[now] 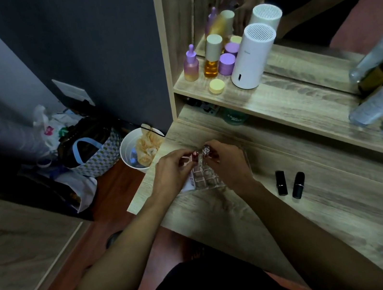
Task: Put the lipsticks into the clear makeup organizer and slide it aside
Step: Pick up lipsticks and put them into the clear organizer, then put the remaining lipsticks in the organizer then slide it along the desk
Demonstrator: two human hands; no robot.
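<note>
Clear plastic formed the makeup organizer (205, 175), which sat on the wooden dressing table (324, 218) between the two hands, its grid of compartments showing below the fingers. The left hand (172, 171) pinched a red-capped lipstick (195, 155) with curled fingertips at the organizer's far edge; the right hand (228, 161) closed likewise on a clear-capped lipstick (206, 151) just beside it. Whether either tube was already seated in a compartment could not be told. Two black lipsticks (290, 182) lay on the table to the right, apart from the organizer and untouched, making four lipsticks counted in all.
</note>
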